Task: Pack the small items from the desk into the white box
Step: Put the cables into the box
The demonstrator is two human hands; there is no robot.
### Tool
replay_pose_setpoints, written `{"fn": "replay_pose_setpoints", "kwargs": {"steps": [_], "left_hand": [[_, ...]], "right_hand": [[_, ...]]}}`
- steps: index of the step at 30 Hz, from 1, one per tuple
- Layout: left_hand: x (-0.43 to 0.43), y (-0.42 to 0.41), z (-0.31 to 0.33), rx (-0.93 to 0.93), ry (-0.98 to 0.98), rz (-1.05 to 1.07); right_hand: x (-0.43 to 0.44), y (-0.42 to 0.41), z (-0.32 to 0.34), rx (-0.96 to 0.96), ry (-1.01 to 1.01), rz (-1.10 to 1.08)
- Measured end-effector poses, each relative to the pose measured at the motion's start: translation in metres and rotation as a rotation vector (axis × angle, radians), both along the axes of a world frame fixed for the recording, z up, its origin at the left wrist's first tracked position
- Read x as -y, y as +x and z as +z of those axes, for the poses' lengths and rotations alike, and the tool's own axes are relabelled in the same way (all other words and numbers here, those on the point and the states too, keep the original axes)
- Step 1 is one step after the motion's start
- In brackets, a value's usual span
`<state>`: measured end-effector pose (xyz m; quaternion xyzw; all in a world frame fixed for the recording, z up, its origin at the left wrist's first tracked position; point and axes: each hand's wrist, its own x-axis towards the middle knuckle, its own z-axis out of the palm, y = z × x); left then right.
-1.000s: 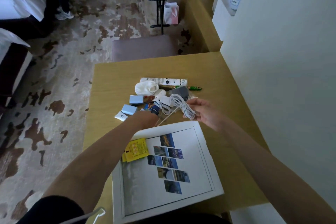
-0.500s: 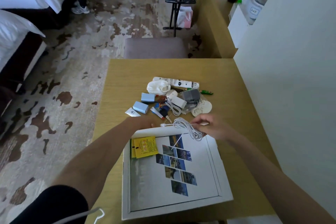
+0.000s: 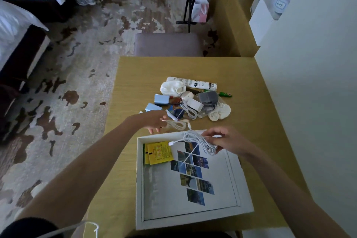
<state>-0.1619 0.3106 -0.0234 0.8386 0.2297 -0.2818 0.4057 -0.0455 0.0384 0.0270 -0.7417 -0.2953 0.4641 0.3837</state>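
Head-camera view is showing the white box (image 3: 245, 183) lying open nearest the person on the desk (image 3: 251, 87), with the right hand (image 3: 226, 142) pinching a bundled white cable (image 3: 201, 141) over its far edge; light, limp and likely to uncoil, the bundle is probably best gripped across the gathered loops, as it is now. Just beyond, the left hand (image 3: 154, 121) is spreading loosely over a second white cable (image 3: 176, 124) on the desk, touching it, though I cannot tell whether it is gripping, while the pile of small items (image 3: 193, 98) is waiting farther back.
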Motion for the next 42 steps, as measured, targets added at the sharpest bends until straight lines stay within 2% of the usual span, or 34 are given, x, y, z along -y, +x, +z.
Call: {"fn": "replay_pose_setpoints", "kwargs": {"steps": [7,9,11,14,18,21,24,27,32,36,39,42], "left_hand": [[0.016,-0.042,0.038,0.354,0.065,0.323],[0.025,-0.054,0.045,0.436,-0.026,0.44],[0.036,-0.067,0.051,0.531,-0.221,0.586],[0.053,-0.088,0.057,0.617,-0.382,0.69],[0.074,-0.106,0.056,0.567,-0.402,0.668],[0.089,-0.112,0.054,0.501,-0.336,0.605],[0.1,-0.115,0.053,0.464,-0.324,0.575],[0.107,-0.116,0.053,0.431,-0.304,0.558],[0.117,-0.111,0.044,0.388,-0.28,0.542],[0.131,-0.103,0.028,0.332,-0.248,0.436],[0.144,-0.094,0.02,0.32,-0.266,0.335],[0.153,-0.085,0.012,0.295,-0.253,0.293]], "right_hand": [[-0.002,-0.009,-0.012,-0.085,-0.028,-0.001],[0.0,-0.012,-0.015,-0.038,-0.045,0.04],[0.003,-0.015,-0.016,-0.005,-0.055,0.075],[0.009,-0.017,-0.019,-0.036,-0.069,0.085],[0.009,-0.023,-0.03,-0.034,-0.143,0.086],[-0.002,-0.03,-0.042,-0.011,-0.195,-0.056],[-0.011,-0.037,-0.051,0.164,-0.168,-0.176],[-0.011,-0.048,-0.051,0.35,-0.126,-0.192],[0.011,-0.056,-0.041,0.607,-0.044,-0.156],[0.035,-0.055,-0.033,0.552,0.07,0.088],[0.044,-0.057,-0.04,0.542,-0.012,0.207],[0.044,-0.055,-0.05,0.653,-0.065,0.253]]}}
